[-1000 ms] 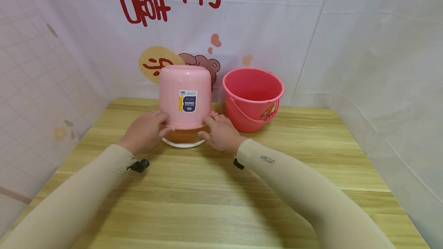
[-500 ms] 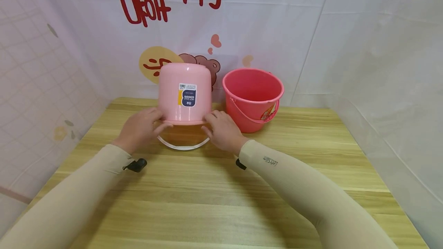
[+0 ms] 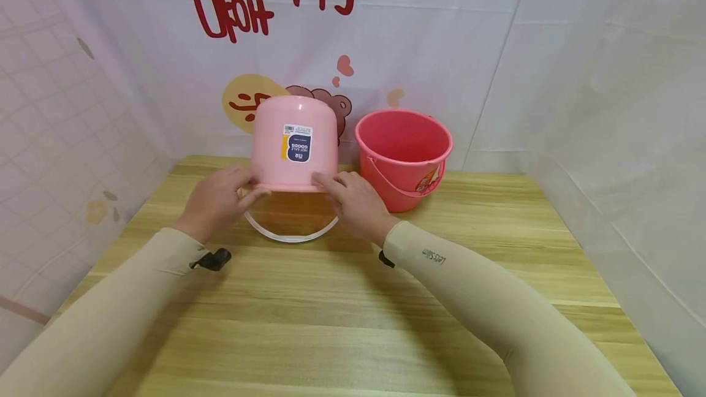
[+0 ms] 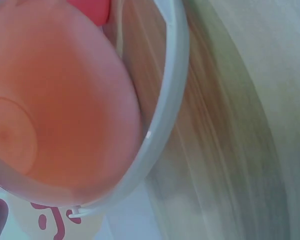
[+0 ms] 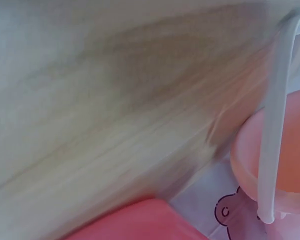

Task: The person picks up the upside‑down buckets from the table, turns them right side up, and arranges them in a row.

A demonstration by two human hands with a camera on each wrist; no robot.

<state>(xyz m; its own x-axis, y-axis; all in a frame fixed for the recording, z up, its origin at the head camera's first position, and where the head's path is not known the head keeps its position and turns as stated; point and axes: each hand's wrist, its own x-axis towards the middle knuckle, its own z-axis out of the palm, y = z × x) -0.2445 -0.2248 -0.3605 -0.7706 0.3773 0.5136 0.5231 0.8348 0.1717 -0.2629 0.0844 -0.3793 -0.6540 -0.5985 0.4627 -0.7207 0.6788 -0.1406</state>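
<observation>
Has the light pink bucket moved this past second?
Yes, the light pink bucket shifted slightly upward in the head view, relative to the table.

Tabletop (image 3: 309, 323) front: room to pass between the sleeves (image 3: 469, 287), up to the white handle (image 3: 289, 239).
Under pink bucket (image 3: 295, 170): gap below its front rim, framed by the white handle.
Between buckets: narrow; right grip (image 3: 358, 207) fills the near end.
Right of red bucket (image 3: 388, 170): wide passage as far as the side sheet (image 3: 623, 115).
Behind both: backdrop (image 3: 441, 48) bars the way.
</observation>
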